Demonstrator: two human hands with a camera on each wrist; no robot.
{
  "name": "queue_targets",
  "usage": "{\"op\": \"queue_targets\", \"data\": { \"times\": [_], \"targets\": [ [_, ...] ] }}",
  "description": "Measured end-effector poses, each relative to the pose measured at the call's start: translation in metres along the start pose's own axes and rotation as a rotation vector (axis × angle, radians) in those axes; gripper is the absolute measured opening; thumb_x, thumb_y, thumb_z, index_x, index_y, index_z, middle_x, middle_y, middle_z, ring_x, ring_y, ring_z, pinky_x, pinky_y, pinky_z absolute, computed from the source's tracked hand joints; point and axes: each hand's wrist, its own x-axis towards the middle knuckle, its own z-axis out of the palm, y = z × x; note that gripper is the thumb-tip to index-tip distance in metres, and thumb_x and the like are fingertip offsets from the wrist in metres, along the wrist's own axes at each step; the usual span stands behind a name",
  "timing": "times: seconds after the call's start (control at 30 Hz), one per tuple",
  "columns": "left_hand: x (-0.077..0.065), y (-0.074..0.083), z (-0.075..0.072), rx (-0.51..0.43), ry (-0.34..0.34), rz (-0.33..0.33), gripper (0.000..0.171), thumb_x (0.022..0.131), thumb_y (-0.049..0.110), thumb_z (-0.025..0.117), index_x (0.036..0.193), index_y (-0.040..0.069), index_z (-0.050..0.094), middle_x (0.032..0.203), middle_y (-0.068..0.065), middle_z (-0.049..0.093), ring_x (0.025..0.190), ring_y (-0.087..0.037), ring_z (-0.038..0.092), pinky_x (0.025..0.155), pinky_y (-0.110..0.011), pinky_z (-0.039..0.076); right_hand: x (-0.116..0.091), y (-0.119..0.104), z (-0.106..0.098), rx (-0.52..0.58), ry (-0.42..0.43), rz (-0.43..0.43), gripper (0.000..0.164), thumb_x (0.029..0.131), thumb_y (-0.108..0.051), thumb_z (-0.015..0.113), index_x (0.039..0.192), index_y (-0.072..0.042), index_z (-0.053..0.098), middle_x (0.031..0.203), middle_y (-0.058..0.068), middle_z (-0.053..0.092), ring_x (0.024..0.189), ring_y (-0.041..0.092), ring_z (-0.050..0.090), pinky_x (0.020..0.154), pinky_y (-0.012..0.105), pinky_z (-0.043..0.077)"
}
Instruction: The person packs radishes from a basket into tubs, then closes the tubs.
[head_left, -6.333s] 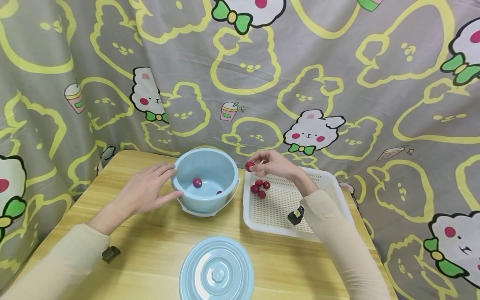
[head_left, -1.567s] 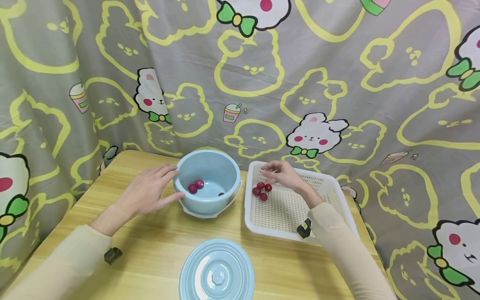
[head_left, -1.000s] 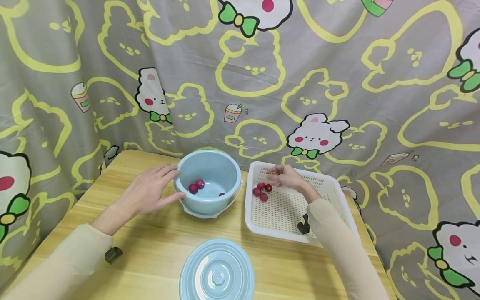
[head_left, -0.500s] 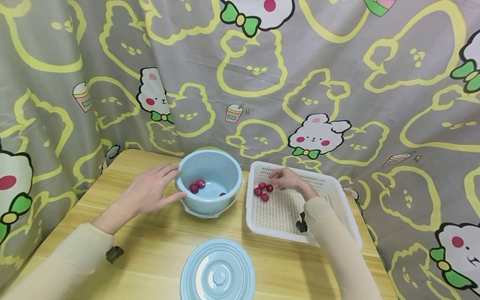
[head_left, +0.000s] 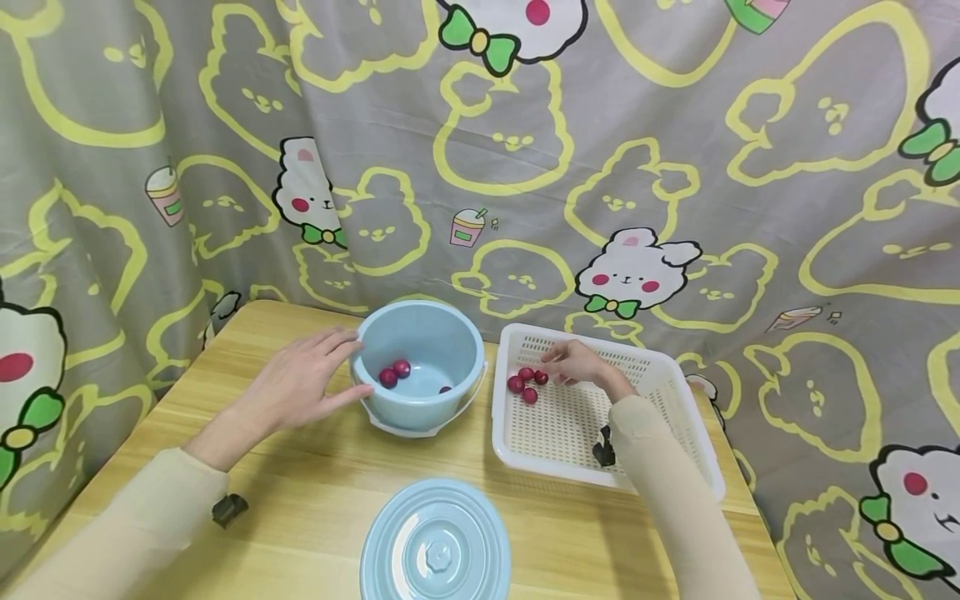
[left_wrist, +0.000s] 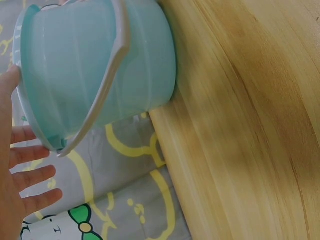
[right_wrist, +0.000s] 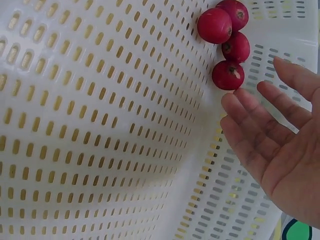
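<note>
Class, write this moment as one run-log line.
left hand: at bucket rim | right hand: holding nothing, beside four radishes in basket | lid: on table

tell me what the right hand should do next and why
Probably pinch the nearest red fruit with the right hand: that hand is open, holds nothing and sits right beside it, while the left hand is at the rim of the blue bucket.

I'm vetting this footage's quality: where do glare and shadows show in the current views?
Head: pale glare on the blue lid, soft shadow on the table beside the right sleeve; left wrist: dim patches across the table; right wrist: faint shadow inside the basket.
</note>
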Motion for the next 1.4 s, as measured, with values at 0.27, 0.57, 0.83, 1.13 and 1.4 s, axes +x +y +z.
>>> {"op": "queue_targets", "data": {
  "times": [0.27,0.57,0.83,1.13,1.4],
  "targets": [
    [-0.001,0.001,0.000,0.006,0.007,0.005,0.074,0.093,0.060,0.072,0.139,0.003,0.064,0.147,-0.023,0.063,0.137,-0.046,0.060,0.112,-0.066,0.051,-0.002,0.005,0.003,-0.030,-0.030,0.017,0.036,0.103,-0.019,0.067,0.134,0.001,0.068,0.114,0.021,0.074,0.086,0.025,0.070,0.083,0.041,0.061],
    [-0.001,0.001,0.000,0.004,0.008,0.000,0.074,0.092,0.059,0.074,0.139,0.003,0.064,0.147,-0.023,0.063,0.137,-0.046,0.060,0.112,-0.066,0.051,0.001,0.006,0.008,-0.048,-0.024,0.021,0.032,0.101,-0.021,0.070,0.126,-0.002,0.073,0.108,0.019,0.077,0.085,0.024,0.071,0.078,0.037,0.060],
    [-0.002,0.001,0.001,0.006,0.013,-0.002,0.073,0.092,0.058,0.074,0.139,0.002,0.064,0.147,-0.022,0.063,0.137,-0.046,0.060,0.111,-0.066,0.051,0.004,0.009,0.013,-0.067,-0.051,0.039,0.025,0.098,-0.019,0.075,0.117,-0.002,0.076,0.097,0.007,0.077,0.080,0.018,0.072,0.075,0.035,0.062],
    [0.000,0.001,0.001,0.001,0.015,0.003,0.075,0.092,0.059,0.074,0.139,0.003,0.064,0.147,-0.022,0.063,0.137,-0.046,0.059,0.111,-0.065,0.051,0.005,0.007,0.016,-0.075,-0.043,0.045,0.021,0.097,-0.022,0.077,0.106,-0.002,0.074,0.086,0.003,0.071,0.078,0.016,0.066,0.072,0.032,0.060],
    [0.000,0.002,0.000,0.001,0.012,-0.001,0.073,0.092,0.059,0.074,0.139,0.003,0.064,0.147,-0.022,0.063,0.136,-0.046,0.060,0.110,-0.066,0.052,0.003,0.010,0.011,-0.048,-0.057,0.000,0.026,0.098,-0.022,0.075,0.110,0.001,0.074,0.084,0.006,0.071,0.074,0.014,0.063,0.072,0.032,0.061]
  ]
}}
